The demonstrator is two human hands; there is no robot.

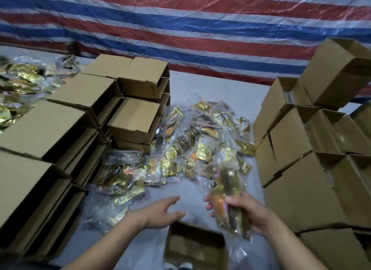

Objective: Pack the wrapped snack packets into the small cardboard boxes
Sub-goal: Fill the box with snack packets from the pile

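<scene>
Two hands: right hand (249, 211) grip clamped on snack packet (228, 205); left hand (160, 213) fingers apart, over open box (195, 245).

Gold packets (202, 141), brown boxes (134, 119), red-white-blue striped tarp (180, 24)

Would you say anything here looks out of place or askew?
Only the top box on the right stack: it sits tilted on its side, not square like those below. The packets lie in a loose heap on the table, as expected. The right hand holds packets; the left hand is open.

Packet pile (200, 141) between two box stacks (66, 129)
</scene>
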